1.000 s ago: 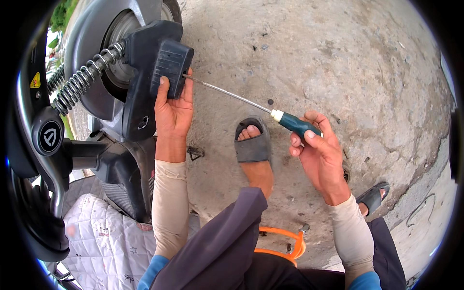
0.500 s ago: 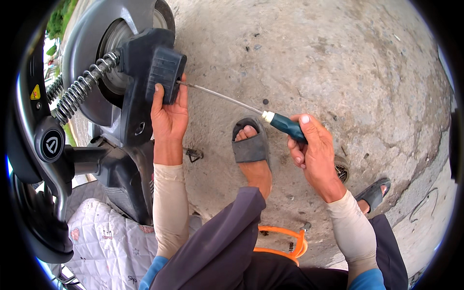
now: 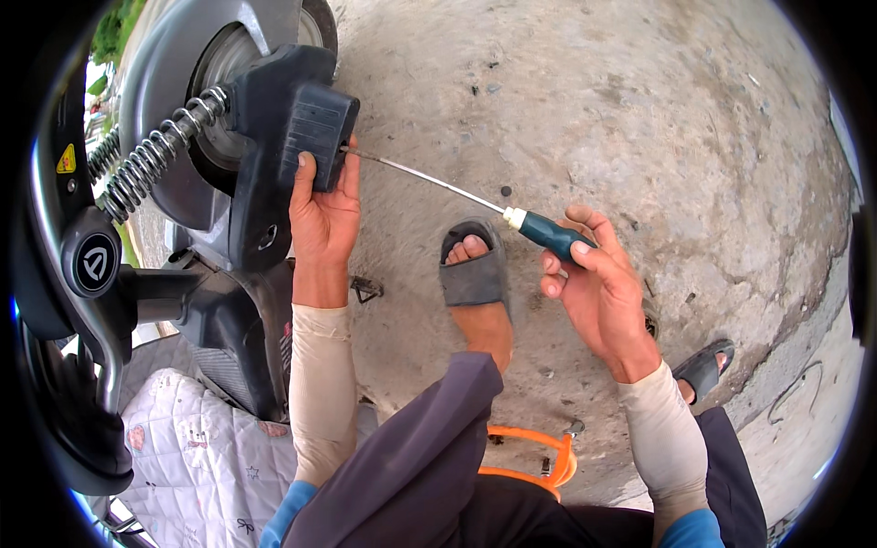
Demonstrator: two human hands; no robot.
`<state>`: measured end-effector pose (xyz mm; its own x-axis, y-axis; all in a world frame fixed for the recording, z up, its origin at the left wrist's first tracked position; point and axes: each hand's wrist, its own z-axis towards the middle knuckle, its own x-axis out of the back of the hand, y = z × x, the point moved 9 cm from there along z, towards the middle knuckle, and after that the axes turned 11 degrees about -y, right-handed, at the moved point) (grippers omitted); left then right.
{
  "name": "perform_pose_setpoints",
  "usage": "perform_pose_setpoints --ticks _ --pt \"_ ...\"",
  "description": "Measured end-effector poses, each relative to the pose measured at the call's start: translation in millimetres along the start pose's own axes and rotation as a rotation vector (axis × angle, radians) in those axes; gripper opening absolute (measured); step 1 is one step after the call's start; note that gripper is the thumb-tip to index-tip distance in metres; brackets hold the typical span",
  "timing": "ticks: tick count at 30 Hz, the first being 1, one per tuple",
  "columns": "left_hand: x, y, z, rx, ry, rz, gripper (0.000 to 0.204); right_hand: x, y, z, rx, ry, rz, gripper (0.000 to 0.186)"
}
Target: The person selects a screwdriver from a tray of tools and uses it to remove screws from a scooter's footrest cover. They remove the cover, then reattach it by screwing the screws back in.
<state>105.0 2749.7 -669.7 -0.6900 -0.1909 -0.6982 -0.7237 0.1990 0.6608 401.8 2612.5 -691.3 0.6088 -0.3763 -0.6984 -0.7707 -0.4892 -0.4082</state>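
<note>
My left hand (image 3: 326,224) is closed round a black ribbed plastic box (image 3: 320,132) on the dark housing (image 3: 256,210) beside the scooter's wheel (image 3: 169,59). My right hand (image 3: 598,301) holds the green handle of a screwdriver (image 3: 548,236) between thumb and fingers, some fingertips lifted off it. The long shaft runs up-left to the box's right edge, where its tip meets a small hole or recess; whether it is on a screw I cannot tell.
A coil-spring shock absorber (image 3: 160,155) crosses the left side. A quilted pale cloth (image 3: 192,438) lies lower left. My sandalled foot (image 3: 470,288) stands on cracked concrete (image 3: 685,137) between my hands. An orange tubular frame (image 3: 539,438) is below.
Half a second ago my right hand was turned over the handle; now its fingers have rolled back and opened somewhat. The box and screwdriver have shifted slightly within the view.
</note>
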Motion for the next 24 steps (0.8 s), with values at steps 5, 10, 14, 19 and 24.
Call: perform_pose_setpoints --ticks 5,10,14,19,24 --pt "2 3 -4 -0.035 0.05 0.047 0.038 8 -7 1 0.006 -0.097 -0.282 0.033" --pt "-7 -9 -6 0.035 0.032 0.121 0.036 25 23 11 -0.137 -0.099 0.077 0.029" --pt "-11 -33 -24 0.069 0.029 0.181 0.036 70 43 9 -0.115 0.007 0.239 0.023" --pt "-37 -46 -80 -0.012 -0.05 0.325 0.033 95 60 -13 -0.199 0.017 0.413 0.019" --pt "-30 -57 -120 0.121 -0.02 0.86 0.03 111 69 -10 -0.285 0.005 0.454 0.016"
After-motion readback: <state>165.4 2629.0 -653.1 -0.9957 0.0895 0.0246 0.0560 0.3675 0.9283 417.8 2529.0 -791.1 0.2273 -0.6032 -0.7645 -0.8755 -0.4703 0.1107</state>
